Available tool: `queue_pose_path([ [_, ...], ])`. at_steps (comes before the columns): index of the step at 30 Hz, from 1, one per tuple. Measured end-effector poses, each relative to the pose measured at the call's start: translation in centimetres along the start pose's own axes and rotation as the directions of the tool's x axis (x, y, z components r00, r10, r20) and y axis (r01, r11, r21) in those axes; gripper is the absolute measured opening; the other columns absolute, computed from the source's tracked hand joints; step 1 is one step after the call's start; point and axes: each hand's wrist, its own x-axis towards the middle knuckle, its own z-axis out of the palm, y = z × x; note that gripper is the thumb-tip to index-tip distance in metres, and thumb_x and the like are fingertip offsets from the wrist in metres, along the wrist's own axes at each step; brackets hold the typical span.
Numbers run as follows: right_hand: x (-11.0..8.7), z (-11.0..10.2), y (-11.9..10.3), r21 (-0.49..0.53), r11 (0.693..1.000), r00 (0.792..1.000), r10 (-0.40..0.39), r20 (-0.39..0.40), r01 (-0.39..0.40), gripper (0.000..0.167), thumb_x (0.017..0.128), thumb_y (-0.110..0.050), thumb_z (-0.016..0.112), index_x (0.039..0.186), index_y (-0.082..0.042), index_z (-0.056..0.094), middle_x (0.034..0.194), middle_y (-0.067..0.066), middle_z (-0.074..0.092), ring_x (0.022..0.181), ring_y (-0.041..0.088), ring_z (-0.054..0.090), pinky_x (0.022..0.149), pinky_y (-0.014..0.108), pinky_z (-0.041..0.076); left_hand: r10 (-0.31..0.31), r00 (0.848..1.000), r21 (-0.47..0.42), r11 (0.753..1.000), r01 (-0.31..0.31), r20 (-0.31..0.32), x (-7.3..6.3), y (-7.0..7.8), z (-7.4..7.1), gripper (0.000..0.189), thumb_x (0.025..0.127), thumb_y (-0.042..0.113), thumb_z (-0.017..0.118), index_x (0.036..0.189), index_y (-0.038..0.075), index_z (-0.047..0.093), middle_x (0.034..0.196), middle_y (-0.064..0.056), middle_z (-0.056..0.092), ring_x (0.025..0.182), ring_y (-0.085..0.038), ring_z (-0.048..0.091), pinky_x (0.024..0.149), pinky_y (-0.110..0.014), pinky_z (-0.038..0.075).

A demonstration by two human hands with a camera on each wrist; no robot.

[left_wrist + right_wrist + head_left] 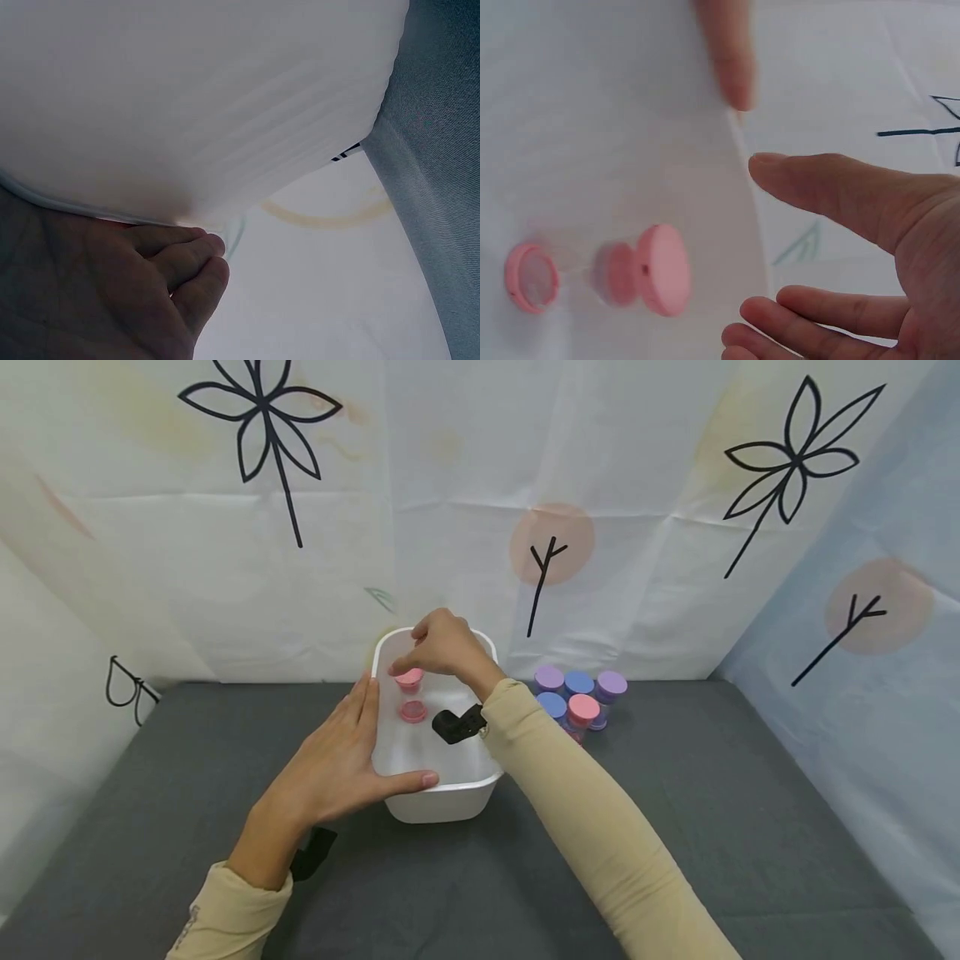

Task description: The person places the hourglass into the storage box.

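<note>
A white plastic bin (438, 807) sits on the dark tabletop in the head view. Along its left rim rests my left hand (337, 768), fingers straight, the thumb over the front edge; in the left wrist view those fingers touch the outer wall. Inside the bin is one small sand timer (664, 270) with pink caps and pink sand; whether it stands or lies I cannot tell. Above the bin's back part hovers my right hand (450, 647), close to the timer. In the right wrist view its thumb and fingers are spread apart and hold nothing.
Right of the bin, several similar timers (579, 683) with purple, blue and pink caps stand in a cluster, partly behind my right sleeve (600, 810). A printed cloth backdrop (450, 527) hangs behind the table (750, 793). Dark wrist cameras sit on both wrists.
</note>
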Motion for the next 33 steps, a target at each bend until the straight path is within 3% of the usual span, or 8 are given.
queue_pose_path([
  [8,-2.4,-2.9,1.1,0.2,0.974,0.994,-0.105,-0.027,0.109,0.064,0.076,-0.029,0.09,0.13,-0.002,0.066,0.117,0.008,0.071,0.107,0.018,0.066,0.09,0.031,0.053,-0.014,1.0,-0.009,1.0,0.014,0.007,0.0,-0.1,0.0,0.138,0.075,0.087,0.06,0.16,0.0,-0.006,0.168,-0.018,0.0,0.154,-0.038,0.009,0.118,-0.058,0.022],
  [18,-6.6,-5.3,4.7,0.416,0.875,0.969,-0.224,-0.104,0.247,0.06,0.081,-0.018,0.087,0.134,-0.001,0.063,0.127,0.011,0.067,0.118,0.023,0.064,0.102,0.034,0.05,-0.027,1.0,-0.021,0.999,0.027,0.004,-0.1,-0.1,0.1,0.139,0.074,0.089,0.059,0.16,0.001,-0.005,0.169,-0.018,0.0,0.154,-0.038,0.009,0.118,-0.058,0.023],
  [26,-9.7,-6.0,8.3,0.543,0.801,0.967,-0.181,-0.181,0.251,0.059,0.082,-0.004,0.083,0.135,0.003,0.06,0.131,0.02,0.064,0.12,0.026,0.064,0.101,0.032,0.05,-0.026,1.0,-0.021,0.999,0.026,-0.002,-0.2,-0.1,0.1,0.138,0.074,0.088,0.06,0.161,0.0,-0.003,0.169,-0.017,0.001,0.154,-0.037,0.008,0.119,-0.057,0.021],
  [29,-10.6,-6.1,10.0,0.562,0.787,0.964,-0.163,-0.209,0.255,0.059,0.082,0.0,0.082,0.136,0.005,0.059,0.131,0.021,0.064,0.121,0.028,0.064,0.101,0.032,0.05,-0.022,1.0,-0.015,1.0,0.022,-0.005,-0.2,-0.1,0.1,0.139,0.074,0.088,0.06,0.16,-0.001,-0.002,0.169,-0.018,0.001,0.154,-0.036,0.008,0.12,-0.056,0.021],
  [33,-11.6,-6.2,12.2,0.562,0.792,0.964,-0.125,-0.233,0.239,0.059,0.083,0.0,0.081,0.137,0.004,0.057,0.132,0.02,0.063,0.123,0.031,0.062,0.101,0.031,0.05,-0.021,1.0,-0.008,1.0,0.021,-0.001,-0.2,0.0,0.1,0.139,0.074,0.088,0.059,0.16,-0.002,-0.001,0.168,-0.018,0.0,0.155,-0.036,0.007,0.12,-0.055,0.019],
])
